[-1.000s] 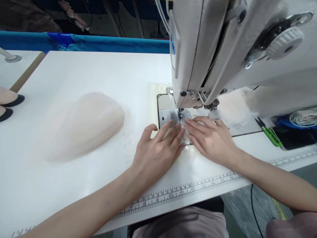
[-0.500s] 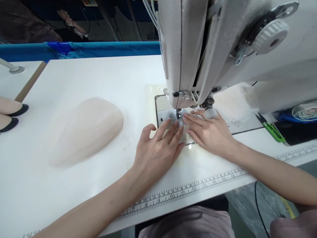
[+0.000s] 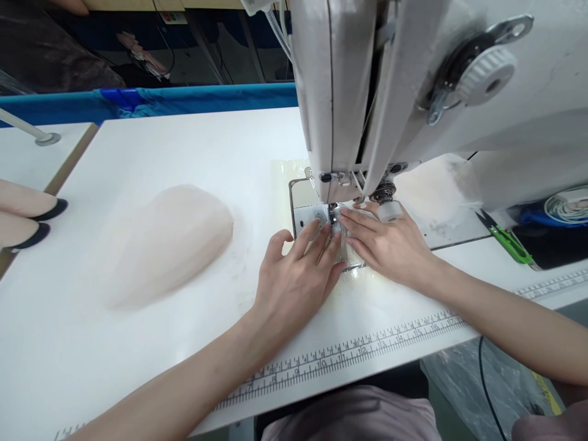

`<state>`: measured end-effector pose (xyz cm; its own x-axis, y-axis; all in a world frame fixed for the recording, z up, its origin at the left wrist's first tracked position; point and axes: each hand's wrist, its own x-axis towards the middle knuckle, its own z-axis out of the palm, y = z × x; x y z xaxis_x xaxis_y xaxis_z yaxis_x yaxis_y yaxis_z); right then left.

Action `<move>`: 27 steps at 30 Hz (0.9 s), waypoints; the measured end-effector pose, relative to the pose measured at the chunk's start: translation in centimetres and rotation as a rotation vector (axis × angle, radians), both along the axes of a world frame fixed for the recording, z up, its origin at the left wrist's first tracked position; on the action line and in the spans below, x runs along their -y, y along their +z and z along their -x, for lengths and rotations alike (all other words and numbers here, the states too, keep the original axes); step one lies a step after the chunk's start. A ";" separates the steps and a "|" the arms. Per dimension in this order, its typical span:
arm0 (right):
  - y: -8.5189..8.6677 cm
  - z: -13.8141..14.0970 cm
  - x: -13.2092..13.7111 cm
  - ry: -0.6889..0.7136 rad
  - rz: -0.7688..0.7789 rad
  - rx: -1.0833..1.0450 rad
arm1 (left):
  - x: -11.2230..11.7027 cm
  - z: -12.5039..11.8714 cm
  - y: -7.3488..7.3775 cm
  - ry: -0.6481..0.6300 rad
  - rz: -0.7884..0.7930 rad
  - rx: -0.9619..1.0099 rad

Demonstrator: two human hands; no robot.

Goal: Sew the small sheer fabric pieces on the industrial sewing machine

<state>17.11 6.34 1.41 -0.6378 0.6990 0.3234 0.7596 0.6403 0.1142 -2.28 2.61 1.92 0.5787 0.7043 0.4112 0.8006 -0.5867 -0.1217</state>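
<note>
A grey-white sewing machine stands over a metal needle plate. Just left of the presser foot, my left hand rests with fingers spread and bent, tips on the plate. My right hand lies flat to the right of the foot, fingers stretched out and pointing at it. Thin, see-through material seems to lie under the fingertips, but its edges are hard to make out. A sheer, pale beige piece of fabric, shaped like a shallow cup, lies on the white table to the left.
Behind the machine's needle area is more sheer pale fabric. Green thread snips lie at the right, near a coiled pale cable. A printed ruler runs along the table's front edge. Two beige, black-tipped objects jut in from the left.
The camera view has shifted slightly, so most things sit a little lower and to the right. Both hands keep nearly the same position beside the presser foot.
</note>
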 end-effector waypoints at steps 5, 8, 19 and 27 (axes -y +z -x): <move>-0.1 0.0 -0.1 0.004 -0.014 -0.014 | 0.0 0.1 0.0 -0.004 -0.011 0.005; -0.2 0.0 -0.2 0.001 -0.012 -0.015 | -0.1 0.1 -0.2 -0.006 -0.011 0.010; -0.4 -0.3 -0.5 0.001 -0.042 -0.033 | -0.5 0.2 -0.7 -0.002 0.020 0.033; 1.3 -0.6 0.5 0.117 0.000 -0.162 | -0.4 0.0 -0.3 -0.013 -0.008 0.025</move>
<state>17.71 5.81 2.73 -0.6542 0.6235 0.4281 0.6888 0.7249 -0.0032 -2.31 3.05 1.62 0.5772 0.6937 0.4308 0.7959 -0.5961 -0.1065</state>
